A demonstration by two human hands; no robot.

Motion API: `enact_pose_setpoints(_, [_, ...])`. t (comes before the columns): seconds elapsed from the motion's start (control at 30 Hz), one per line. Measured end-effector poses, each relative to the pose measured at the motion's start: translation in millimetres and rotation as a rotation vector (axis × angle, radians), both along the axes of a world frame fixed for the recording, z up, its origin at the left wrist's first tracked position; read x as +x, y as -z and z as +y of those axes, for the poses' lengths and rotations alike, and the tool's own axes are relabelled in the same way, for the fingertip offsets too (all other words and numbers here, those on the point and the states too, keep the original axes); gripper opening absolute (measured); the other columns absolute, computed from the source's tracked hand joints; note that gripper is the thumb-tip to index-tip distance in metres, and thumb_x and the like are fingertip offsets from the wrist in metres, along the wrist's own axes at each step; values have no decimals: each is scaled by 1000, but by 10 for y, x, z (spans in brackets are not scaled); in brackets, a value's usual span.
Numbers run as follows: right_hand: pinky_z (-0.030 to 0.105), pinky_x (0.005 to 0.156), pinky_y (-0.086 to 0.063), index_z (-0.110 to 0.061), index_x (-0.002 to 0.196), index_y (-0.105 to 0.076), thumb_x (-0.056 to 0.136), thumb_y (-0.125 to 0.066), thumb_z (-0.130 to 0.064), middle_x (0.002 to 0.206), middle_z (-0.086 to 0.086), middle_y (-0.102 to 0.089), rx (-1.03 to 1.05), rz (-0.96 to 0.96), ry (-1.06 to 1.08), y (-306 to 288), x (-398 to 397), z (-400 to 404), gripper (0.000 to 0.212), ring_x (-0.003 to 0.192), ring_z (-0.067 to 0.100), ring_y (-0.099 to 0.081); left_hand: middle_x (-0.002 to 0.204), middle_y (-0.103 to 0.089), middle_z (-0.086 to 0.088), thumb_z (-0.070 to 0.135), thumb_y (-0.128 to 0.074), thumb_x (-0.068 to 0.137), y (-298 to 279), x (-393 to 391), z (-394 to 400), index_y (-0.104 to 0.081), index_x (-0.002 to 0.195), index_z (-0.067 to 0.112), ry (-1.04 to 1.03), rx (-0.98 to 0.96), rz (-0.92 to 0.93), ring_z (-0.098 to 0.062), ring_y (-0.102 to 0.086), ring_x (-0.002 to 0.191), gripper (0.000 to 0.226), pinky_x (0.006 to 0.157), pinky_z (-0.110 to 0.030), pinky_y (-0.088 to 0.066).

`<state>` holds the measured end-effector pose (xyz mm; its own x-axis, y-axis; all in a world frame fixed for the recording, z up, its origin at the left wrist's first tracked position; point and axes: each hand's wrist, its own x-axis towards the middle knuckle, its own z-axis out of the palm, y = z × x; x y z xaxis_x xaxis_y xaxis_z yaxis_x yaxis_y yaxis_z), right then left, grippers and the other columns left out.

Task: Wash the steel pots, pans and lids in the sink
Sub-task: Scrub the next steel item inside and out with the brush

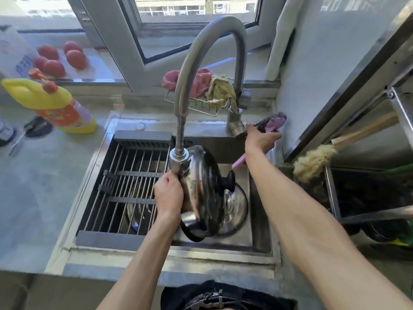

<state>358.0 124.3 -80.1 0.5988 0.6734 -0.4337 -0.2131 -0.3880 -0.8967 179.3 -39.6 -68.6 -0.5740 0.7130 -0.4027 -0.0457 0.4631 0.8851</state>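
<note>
Over a steel sink (pixel 260 220) set into a grey countertop (pixel 33 198), a person's two bare arms reach forward, seen from above. Their left hand (pixel 168 195) grips the rim of a steel lid (pixel 205 193), fingers curled round its edge, holding it tilted on its side just under the spray head of a tall curved tap (pixel 207 63). The lid's black knob (pixel 229 181) points to the right. Below and behind the lid, a steel pot (pixel 234 211) lies in the right part of the sink basin.

Their right hand (pixel 261 139) reaches to the back right corner of the sink, fingers wrapped round a pink-handled scrubbing brush (pixel 276 120). The brush's dark wire-like head sits beside the base of the tap, and the end of the pink handle shows below the wrist.

A roll-up rack (pixel 125 191) of metal rods covers the left half of the sink. Something steel lies beneath it, too hidden to identify.

Behind the tap, a small wire basket (pixel 201 107) holds a pink cloth (pixel 201 80) and a yellowish cloth (pixel 220 90). On the left of the counter, a yellow detergent bottle (pixel 51 104) with an orange cap lies near several red tomatoes (pixel 53 68) on the windowsill. To the right, a long-handled brush (pixel 312 159) with pale bristles leans against a metal shelf (pixel 357 90).
</note>
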Motion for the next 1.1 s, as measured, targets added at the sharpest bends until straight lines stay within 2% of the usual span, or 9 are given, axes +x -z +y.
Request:
enact_pose_setpoints(0.17, [26, 88, -47, -10, 142, -33, 87, -74, -11, 141, 15, -51, -38, 53, -8, 31, 15, 230, 68, 122, 29, -59, 66, -52, -4, 39, -48, 102, 40, 46, 5, -51, 63, 20, 4, 13, -22, -21, -46, 67, 43, 67, -39, -40])
enact_pose_setpoints(0.3, [27, 93, -47, -10, 138, -36, 90, -69, -8, 143, 15, -49, -42, 91, -26, 92, 13, 317, 58, 124, 29, -57, 68, -51, -5, 36, -51, 102, 21, 62, 30, -47, 58, 22, -28, -5, -38, -21, -46, 70, 46, 68, -38, -41])
enact_pose_setpoints(0.4, [33, 98, -50, -13, 139, -37, 93, -65, -10, 137, 12, -54, -26, 141, -18, 158, -6, 292, 54, 116, 27, -62, 73, -54, -8, 30, -48, 104, -2, 88, 25, -51, 67, 18, -45, 10, -71, -21, -49, 72, 40, 71, -40, -43])
enact_pose_setpoints(0.6, [31, 74, -58, -16, 125, -49, 89, -67, -12, 116, 10, -64, -24, 156, -53, 266, 29, 281, 41, 82, 20, -65, 66, -49, -5, 27, -49, 106, -58, 120, -25, -49, 68, 15, -52, 39, -115, -21, -47, 68, 39, 68, -40, -42])
enact_pose_setpoints(0.67, [23, 53, -49, -14, 119, -56, 86, -70, -16, 105, 8, -67, -16, 168, -72, 262, 69, 218, 36, 62, 13, -58, 68, -49, -8, 34, -52, 106, -77, 116, -50, -51, 71, 14, -46, 49, -136, -21, -46, 66, 40, 62, -37, -43])
enact_pose_setpoints(0.73, [22, 44, -42, -11, 112, -60, 84, -72, -23, 94, 8, -68, -9, 150, -78, 239, 129, 89, 32, 48, 8, -50, 72, -54, -8, 40, -54, 105, -85, 92, -76, -56, 78, 11, -43, 57, -158, -21, -50, 64, 40, 59, -34, -46])
enact_pose_setpoints(0.83, [22, 42, -38, -11, 106, -63, 92, -66, -31, 87, 3, -69, -18, 150, -120, 271, 254, -277, 25, 45, 6, -46, 81, -59, -10, 40, -50, 107, -70, 46, -138, -62, 89, 3, -37, 70, -156, -23, -56, 72, 43, 71, -41, -51])
enact_pose_setpoints(0.93, [21, 40, -32, -14, 108, -63, 94, -67, -35, 82, 3, -67, -47, 202, -205, 356, 398, -691, 26, 43, 5, -41, 72, -52, -3, 37, -47, 108, -36, 12, -185, -55, 74, 16, -51, 63, -100, -20, -50, 72, 40, 73, -42, -45])
enact_pose_setpoints(1.1, [22, 43, -35, -13, 115, -63, 94, -65, -24, 86, 2, -70, -74, 97, -227, 365, 474, -757, 24, 52, 7, -47, 72, -54, 1, 36, -48, 107, -61, 3, -196, -56, 76, 16, -35, 65, -74, -13, -51, 71, 37, 73, -38, -46])
